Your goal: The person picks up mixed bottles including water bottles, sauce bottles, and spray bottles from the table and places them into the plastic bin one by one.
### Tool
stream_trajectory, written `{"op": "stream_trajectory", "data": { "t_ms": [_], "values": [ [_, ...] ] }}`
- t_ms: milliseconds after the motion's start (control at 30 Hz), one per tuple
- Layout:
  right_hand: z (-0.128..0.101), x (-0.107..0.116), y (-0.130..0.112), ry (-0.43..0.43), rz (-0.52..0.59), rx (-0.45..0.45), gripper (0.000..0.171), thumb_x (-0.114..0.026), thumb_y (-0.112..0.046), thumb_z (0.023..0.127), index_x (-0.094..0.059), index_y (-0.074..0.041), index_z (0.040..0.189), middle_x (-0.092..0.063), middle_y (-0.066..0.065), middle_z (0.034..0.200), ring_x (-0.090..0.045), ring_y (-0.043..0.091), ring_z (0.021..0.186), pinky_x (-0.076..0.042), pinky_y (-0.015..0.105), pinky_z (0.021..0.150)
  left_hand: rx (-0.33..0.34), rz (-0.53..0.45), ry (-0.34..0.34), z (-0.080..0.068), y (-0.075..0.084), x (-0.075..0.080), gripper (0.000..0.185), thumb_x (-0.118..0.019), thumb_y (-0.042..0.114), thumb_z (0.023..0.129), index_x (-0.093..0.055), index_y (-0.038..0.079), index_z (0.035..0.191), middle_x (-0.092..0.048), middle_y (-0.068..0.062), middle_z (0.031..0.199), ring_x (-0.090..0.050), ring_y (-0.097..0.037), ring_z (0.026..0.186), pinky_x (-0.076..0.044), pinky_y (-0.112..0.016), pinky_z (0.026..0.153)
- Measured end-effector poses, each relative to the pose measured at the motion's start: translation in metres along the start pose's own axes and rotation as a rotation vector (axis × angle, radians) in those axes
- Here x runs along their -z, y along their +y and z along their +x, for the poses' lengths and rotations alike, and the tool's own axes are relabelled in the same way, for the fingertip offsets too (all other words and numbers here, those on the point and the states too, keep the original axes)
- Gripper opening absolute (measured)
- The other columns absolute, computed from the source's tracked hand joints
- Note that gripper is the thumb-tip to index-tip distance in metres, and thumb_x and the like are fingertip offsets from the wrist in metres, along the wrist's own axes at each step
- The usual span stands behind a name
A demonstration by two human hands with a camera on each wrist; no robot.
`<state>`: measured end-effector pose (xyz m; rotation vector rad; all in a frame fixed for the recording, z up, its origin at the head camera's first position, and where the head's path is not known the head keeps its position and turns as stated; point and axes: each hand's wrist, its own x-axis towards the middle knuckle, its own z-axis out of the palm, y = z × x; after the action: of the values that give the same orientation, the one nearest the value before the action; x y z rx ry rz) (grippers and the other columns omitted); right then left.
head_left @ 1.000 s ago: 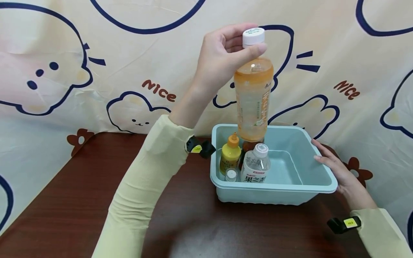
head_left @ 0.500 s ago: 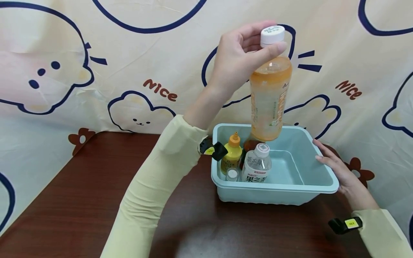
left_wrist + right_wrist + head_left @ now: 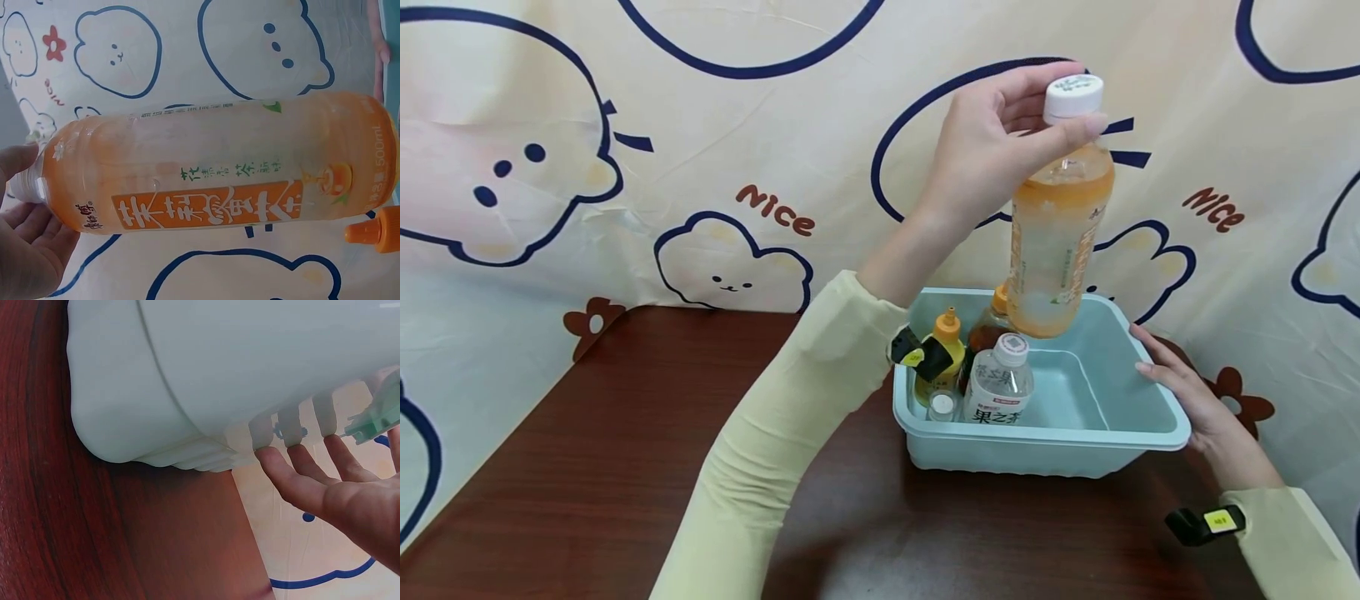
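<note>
My left hand (image 3: 992, 154) pinches the neck of an orange-labelled drink bottle (image 3: 1052, 250) just below its white cap. The bottle hangs nearly upright, its base over the middle of a light-blue plastic basin (image 3: 1045, 437). In the left wrist view its label (image 3: 206, 200) faces the camera. At the basin's right end my right hand (image 3: 1187, 404) holds the rim, thumb over the edge; in the right wrist view its fingertips touch the outer wall (image 3: 187, 362). Inside the basin's left part stand a yellow squeeze bottle (image 3: 951, 371), a brown bottle (image 3: 987, 333) and a clear bottle (image 3: 1000, 387).
A small white-capped bottle (image 3: 942, 407) is in the basin's front left corner. The basin stands on a dark brown wooden table (image 3: 625, 467). A cartoon-printed cloth (image 3: 737, 125) hangs behind and at both sides.
My left hand has carried the drink bottle to the right across the basin, uncovering the brown bottle's orange cap. My right hand stays on the rim.
</note>
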<state>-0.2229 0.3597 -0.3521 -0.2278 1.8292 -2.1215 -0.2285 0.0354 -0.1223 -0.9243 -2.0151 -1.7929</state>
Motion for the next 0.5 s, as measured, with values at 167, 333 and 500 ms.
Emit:
{"op": "stream_trajectory", "data": {
  "t_ms": [167, 333, 500],
  "values": [
    [0.000, 0.001, 0.000, -0.024, 0.014, 0.000, 0.054, -0.036, -0.016, 0.098, -0.018, -0.037, 0.144, -0.038, -0.016, 0.120, -0.056, 0.004, 0.098, -0.054, 0.039, 0.073, 0.006, 0.008, -0.043, -0.001, -0.002, -0.007, 0.046, -0.068, 0.010, 0.081, -0.053, 0.002, 0.124, -0.059, -0.004, 0.113, -0.057, -0.007, 0.090, -0.044, -0.010, 0.078],
    [-0.001, 0.001, 0.000, -0.038, 0.033, 0.000, 0.054, -0.036, -0.015, 0.098, -0.018, -0.037, 0.144, -0.042, -0.017, 0.120, -0.057, 0.005, 0.099, -0.053, 0.038, 0.074, 0.033, 0.000, -0.072, -0.003, -0.009, -0.017, 0.046, -0.068, 0.012, 0.081, -0.053, 0.005, 0.124, -0.060, -0.004, 0.113, -0.057, -0.005, 0.089, -0.044, -0.010, 0.078],
    [0.000, 0.002, 0.000, -0.037, 0.028, -0.004, 0.055, -0.036, -0.016, 0.098, -0.015, -0.037, 0.145, -0.042, -0.017, 0.119, -0.057, 0.005, 0.098, -0.053, 0.039, 0.074, 0.057, -0.003, -0.112, -0.004, -0.012, -0.024, 0.046, -0.067, 0.012, 0.082, -0.052, 0.006, 0.126, -0.060, -0.004, 0.115, -0.057, -0.004, 0.091, -0.044, -0.009, 0.077]
  ]
}}
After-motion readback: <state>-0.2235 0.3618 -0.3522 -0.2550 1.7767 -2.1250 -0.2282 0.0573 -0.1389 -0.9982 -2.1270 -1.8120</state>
